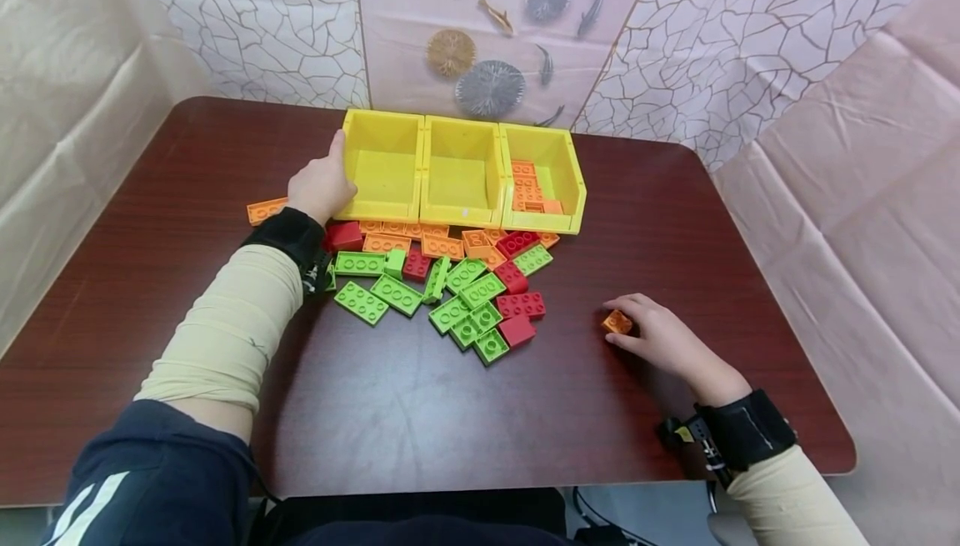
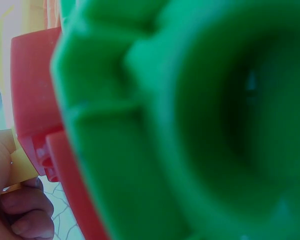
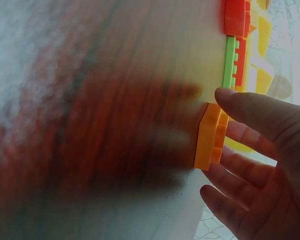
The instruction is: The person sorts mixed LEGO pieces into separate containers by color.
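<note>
On the left side of the table, my left hand grips the left wall of a row of three yellow bins. In the left wrist view, the curled fingers show beside a bit of yellow, and a blurred green brick fills most of the picture. At the right, my right hand holds an orange toy brick between thumb and fingers, low at the tabletop. The right wrist view shows the thumb at one end of that orange brick and fingers at the other.
Several orange bricks lie in the right bin. In front of the bins spreads a pile of green bricks, red bricks and orange bricks. One orange brick sits left of the left hand on the brown table.
</note>
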The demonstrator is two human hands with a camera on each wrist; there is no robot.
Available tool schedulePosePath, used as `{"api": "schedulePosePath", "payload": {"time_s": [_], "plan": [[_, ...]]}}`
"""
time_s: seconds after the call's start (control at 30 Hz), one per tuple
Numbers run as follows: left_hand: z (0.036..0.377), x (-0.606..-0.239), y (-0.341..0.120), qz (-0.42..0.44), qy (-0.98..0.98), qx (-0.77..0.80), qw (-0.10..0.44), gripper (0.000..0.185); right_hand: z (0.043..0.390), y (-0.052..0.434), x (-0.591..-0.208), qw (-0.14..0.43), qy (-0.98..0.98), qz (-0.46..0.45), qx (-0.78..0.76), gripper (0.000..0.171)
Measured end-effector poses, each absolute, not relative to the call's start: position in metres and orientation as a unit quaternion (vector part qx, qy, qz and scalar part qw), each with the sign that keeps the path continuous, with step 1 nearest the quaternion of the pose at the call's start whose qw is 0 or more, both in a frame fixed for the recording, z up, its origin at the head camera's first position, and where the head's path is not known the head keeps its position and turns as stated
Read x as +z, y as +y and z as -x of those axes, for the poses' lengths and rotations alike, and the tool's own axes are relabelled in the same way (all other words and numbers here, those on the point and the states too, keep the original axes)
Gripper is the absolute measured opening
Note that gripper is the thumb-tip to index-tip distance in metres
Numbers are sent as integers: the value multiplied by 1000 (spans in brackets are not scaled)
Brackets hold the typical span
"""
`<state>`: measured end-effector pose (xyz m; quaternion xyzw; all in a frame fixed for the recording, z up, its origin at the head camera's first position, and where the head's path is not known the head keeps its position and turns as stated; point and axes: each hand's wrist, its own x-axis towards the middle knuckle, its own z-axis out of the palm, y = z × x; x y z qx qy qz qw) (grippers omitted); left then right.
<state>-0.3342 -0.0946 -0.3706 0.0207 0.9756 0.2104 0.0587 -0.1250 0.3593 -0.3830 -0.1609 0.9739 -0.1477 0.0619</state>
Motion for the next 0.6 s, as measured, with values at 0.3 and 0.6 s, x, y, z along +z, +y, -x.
{"api": "schedulePosePath", "payload": {"time_s": [0.3, 0.6], "plan": [[337, -373, -96, -26, 975, 210, 59, 85, 132, 357, -381, 76, 976, 146, -142, 39], [338, -372, -98, -28, 975, 210, 61, 85, 144, 349, -377, 86, 974, 156, -141, 37]]}}
